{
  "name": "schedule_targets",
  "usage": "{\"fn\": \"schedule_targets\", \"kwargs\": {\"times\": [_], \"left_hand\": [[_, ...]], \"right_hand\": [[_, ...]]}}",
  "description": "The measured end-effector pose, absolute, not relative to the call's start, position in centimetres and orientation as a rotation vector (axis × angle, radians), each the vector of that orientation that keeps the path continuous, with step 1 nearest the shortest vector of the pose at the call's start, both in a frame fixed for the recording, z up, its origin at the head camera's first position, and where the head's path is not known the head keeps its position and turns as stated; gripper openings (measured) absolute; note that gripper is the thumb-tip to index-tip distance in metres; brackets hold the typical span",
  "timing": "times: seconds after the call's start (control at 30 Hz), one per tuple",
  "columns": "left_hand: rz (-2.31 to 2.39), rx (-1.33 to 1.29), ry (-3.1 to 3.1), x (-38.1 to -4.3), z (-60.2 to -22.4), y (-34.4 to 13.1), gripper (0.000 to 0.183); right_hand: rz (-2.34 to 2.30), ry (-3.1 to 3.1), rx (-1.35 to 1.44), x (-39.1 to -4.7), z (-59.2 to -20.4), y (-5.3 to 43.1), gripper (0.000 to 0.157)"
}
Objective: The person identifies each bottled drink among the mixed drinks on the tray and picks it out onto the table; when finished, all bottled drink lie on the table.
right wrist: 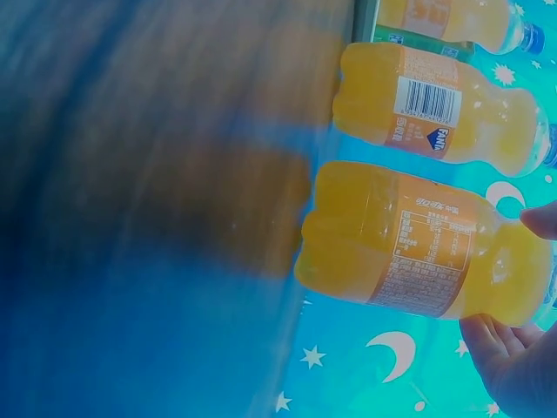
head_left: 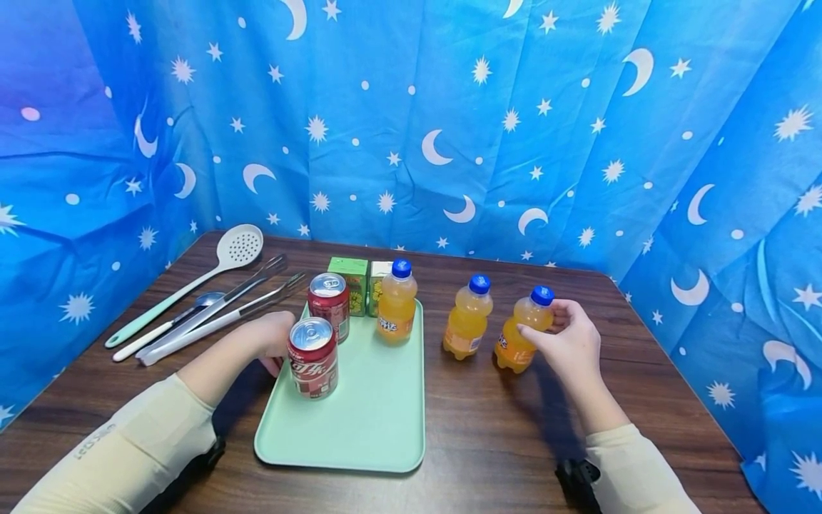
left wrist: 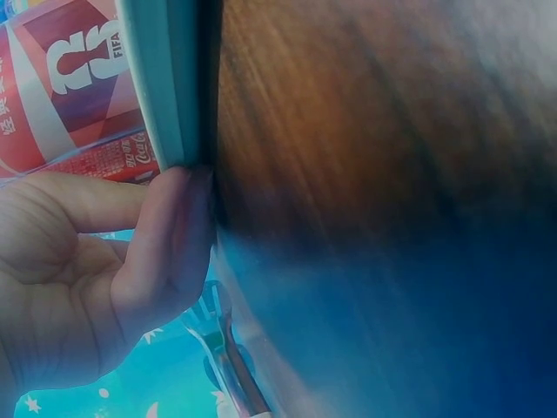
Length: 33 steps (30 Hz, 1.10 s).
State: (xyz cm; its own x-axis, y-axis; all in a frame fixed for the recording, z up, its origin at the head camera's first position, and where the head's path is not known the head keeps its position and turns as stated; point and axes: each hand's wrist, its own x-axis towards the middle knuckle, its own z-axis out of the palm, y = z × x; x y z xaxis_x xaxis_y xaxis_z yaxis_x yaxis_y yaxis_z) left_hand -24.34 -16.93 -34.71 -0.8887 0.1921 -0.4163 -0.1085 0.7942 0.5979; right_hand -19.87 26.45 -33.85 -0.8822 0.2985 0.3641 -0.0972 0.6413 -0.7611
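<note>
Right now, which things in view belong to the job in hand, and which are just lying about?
Likely in the job:
green tray, rim held by left hand
rightmost orange bottle, held by right hand
two other orange bottles
two red cans
two cartons

Apparently just lying about:
skimmer
tongs
cream-handled utensil

Three bottles [head_left: 512,346], two cans [head_left: 312,360], one tray [head_left: 372,428], one skimmer [head_left: 234,253], apparently two cartons [head_left: 353,282]

The front can [head_left: 312,368] partly hides the rear can [head_left: 330,303]; the right wrist view crops the right hand [right wrist: 524,373], blurring the counter [right wrist: 174,148].
</note>
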Motion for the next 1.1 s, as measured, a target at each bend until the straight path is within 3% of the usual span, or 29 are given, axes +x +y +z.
{"fn": "schedule_targets", "kwargs": {"times": [1.1], "left_hand": [[0.846, 0.059, 2.532, -24.73, -34.86, -16.92, 0.012]], "right_hand": [[1.138, -2.422, -0.103, -20.37, -34.14, 26.77, 0.060]]}}
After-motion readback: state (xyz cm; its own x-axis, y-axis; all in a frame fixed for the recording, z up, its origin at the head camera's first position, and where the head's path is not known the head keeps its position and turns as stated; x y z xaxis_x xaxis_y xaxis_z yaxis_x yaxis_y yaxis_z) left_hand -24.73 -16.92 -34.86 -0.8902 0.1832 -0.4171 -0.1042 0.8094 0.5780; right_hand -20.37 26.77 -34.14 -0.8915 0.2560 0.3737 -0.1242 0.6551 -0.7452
